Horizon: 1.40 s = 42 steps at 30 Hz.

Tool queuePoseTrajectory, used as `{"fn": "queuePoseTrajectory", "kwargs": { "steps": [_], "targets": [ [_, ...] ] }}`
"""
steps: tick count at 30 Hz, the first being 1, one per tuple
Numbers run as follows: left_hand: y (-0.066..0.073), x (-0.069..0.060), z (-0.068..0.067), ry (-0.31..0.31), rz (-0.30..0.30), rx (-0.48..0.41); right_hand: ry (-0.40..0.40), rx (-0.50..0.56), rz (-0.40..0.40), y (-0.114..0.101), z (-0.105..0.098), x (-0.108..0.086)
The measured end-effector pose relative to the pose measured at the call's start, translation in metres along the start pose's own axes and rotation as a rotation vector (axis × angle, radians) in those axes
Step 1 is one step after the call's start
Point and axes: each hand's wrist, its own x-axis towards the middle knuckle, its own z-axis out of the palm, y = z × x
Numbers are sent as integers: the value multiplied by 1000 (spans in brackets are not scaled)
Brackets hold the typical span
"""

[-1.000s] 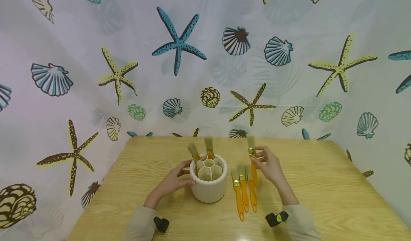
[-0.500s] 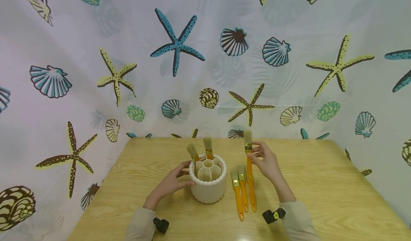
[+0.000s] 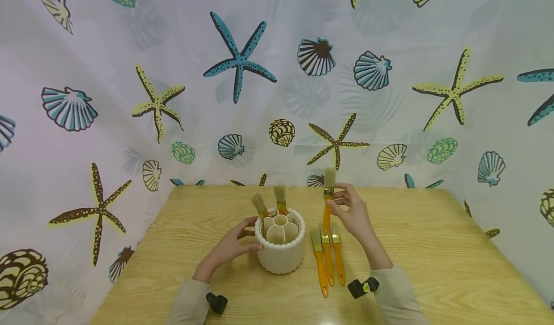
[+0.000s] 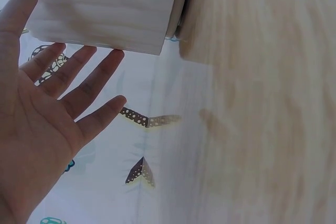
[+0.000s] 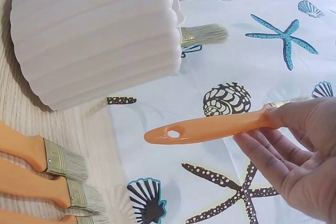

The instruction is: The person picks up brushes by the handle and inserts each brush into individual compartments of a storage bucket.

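A white ribbed brush holder [image 3: 281, 258] with petal-shaped compartments stands upright on the table. Two paintbrushes lean in its rear compartments, the left one [image 3: 260, 205] and the right one [image 3: 280, 199], bristles up. My left hand [image 3: 232, 246] rests against the holder's left side, thumb in front; in the left wrist view its fingers [image 4: 89, 85] look nearly straight, tips at the wall. My right hand [image 3: 352, 214] pinches a paintbrush [image 3: 326, 214] by the upper handle, bristles up, right of the holder. Its whole orange handle [image 5: 205, 129] shows in the right wrist view.
Three orange-handled paintbrushes [image 3: 321, 272] lie side by side on the wooden table [image 3: 433, 257], right of the holder. Behind and at both sides hangs a white curtain [image 3: 259, 123] printed with starfish and shells.
My right hand has raised the paintbrush and carried it left, from beside the lying brushes to above them. My left hand and the holder stay in place.
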Motion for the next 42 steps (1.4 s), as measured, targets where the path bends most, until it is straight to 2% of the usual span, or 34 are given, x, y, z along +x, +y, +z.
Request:
{"fn": "queuePoseTrajectory", "kwargs": {
  "steps": [6,11,14,21,27,32,38,42],
  "targets": [
    [0,0,-1,-7,1,-16,7,49,-19,-31,3,-3],
    [2,0,-1,-7,-17,-23,18,49,-36,-42,6,-2],
    [8,-1,-2,-14,-16,-17,26,64,-33,-46,8,-1],
    [29,-7,-7,-49,-9,-38,32,87,-45,-48,13,2],
    [30,-8,-7,-38,-7,-38,34,140,-66,-32,19,9],
    [30,-8,-7,-35,-16,-34,47,132,-98,-23,23,12],
    [29,-8,-7,-32,-22,-36,50,134,-110,-28,23,12],
    [28,-8,-8,-28,-19,-39,38,135,-127,-42,23,9]
  ]
}}
